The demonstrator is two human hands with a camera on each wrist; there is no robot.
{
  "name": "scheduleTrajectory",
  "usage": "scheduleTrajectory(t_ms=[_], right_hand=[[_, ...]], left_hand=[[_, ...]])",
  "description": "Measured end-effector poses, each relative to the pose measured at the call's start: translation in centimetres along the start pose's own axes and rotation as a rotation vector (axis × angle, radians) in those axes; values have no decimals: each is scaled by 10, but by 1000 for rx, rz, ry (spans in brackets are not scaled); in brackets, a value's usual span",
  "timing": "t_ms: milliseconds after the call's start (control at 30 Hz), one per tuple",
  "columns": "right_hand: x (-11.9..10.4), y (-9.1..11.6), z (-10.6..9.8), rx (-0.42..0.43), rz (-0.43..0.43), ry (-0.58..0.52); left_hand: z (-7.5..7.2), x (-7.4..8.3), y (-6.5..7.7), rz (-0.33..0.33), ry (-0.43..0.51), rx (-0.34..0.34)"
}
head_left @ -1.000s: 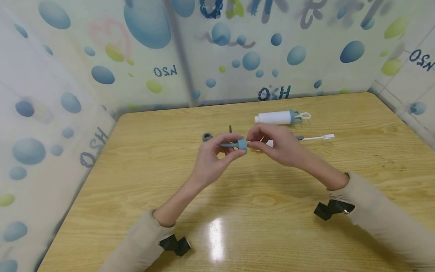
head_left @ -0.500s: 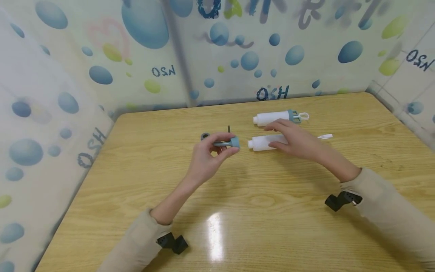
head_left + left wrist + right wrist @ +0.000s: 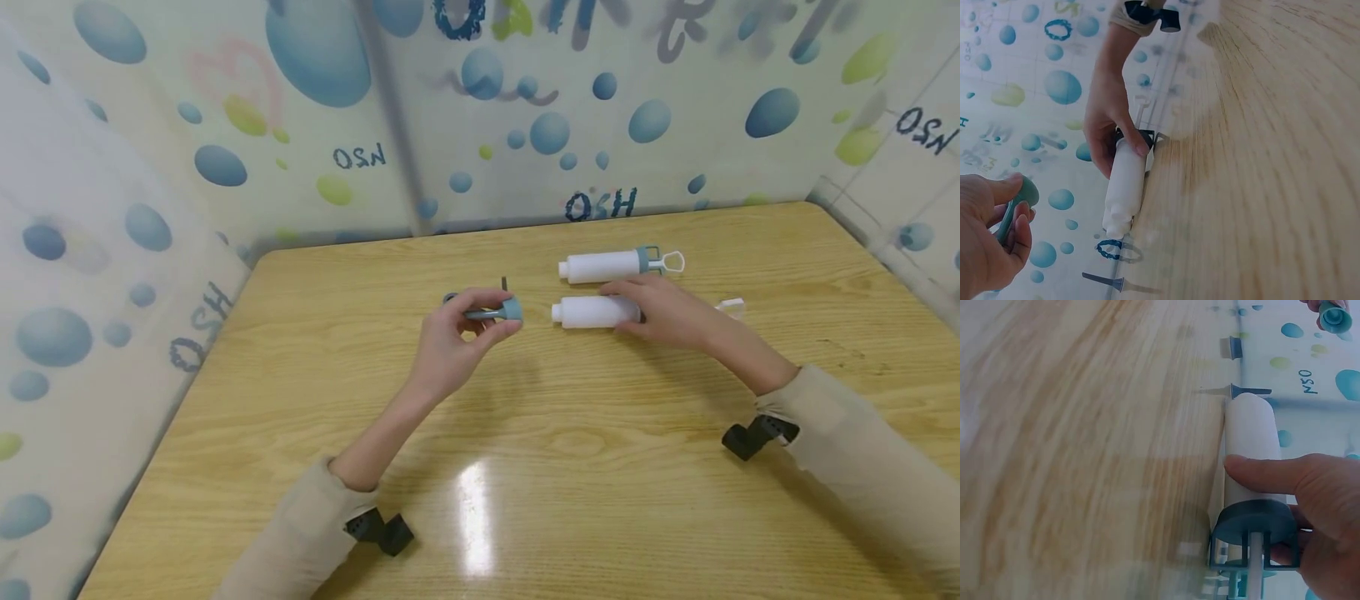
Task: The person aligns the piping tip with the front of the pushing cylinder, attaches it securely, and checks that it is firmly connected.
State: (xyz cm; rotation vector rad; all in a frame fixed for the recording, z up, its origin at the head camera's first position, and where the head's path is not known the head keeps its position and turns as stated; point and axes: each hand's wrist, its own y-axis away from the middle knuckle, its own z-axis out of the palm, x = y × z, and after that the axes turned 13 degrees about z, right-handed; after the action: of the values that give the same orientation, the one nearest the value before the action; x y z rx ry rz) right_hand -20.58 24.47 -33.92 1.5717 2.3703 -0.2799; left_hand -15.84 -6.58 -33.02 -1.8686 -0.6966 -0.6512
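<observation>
In the head view, my left hand (image 3: 450,337) pinches a teal nozzle (image 3: 512,309) by its wide round collar, the thin stem pointing back into the palm. The right wrist view shows that collar's hollow end facing right-hand side. My right hand (image 3: 670,313) grips the rear of a white syringe-like tube (image 3: 595,312), its narrow neck pointing left. The thumb lies across the tube (image 3: 1252,434) in the right wrist view, just ahead of the dark teal handle frame (image 3: 1257,525) and white plunger rod. The fingertips beneath are partly hidden.
A second white tube (image 3: 602,267) with a teal frame and looped plunger lies behind the first. A thin-stemmed dark nozzle (image 3: 1102,280) stands on the wooden table (image 3: 585,500), near a short dark ring-like piece (image 3: 1235,347). A patterned wall rises at the table's back edge.
My right hand has left the nozzle, moved right and taken hold of the nearer white tube. The left hand has drifted slightly left with the teal nozzle.
</observation>
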Motion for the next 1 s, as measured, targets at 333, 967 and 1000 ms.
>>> scheduleTrajectory(t_ms=[333,967,1000], right_hand=[[-5,8,-9,55,-8,-12],[-33,28,-27,344,-367,-60],[-34,28,-28,349,-380,-57]], left_hand=[[-2,1,0,-25,13,-1],[2,5,-1,26,35,-9],[3,6,-2,30,41,-15]])
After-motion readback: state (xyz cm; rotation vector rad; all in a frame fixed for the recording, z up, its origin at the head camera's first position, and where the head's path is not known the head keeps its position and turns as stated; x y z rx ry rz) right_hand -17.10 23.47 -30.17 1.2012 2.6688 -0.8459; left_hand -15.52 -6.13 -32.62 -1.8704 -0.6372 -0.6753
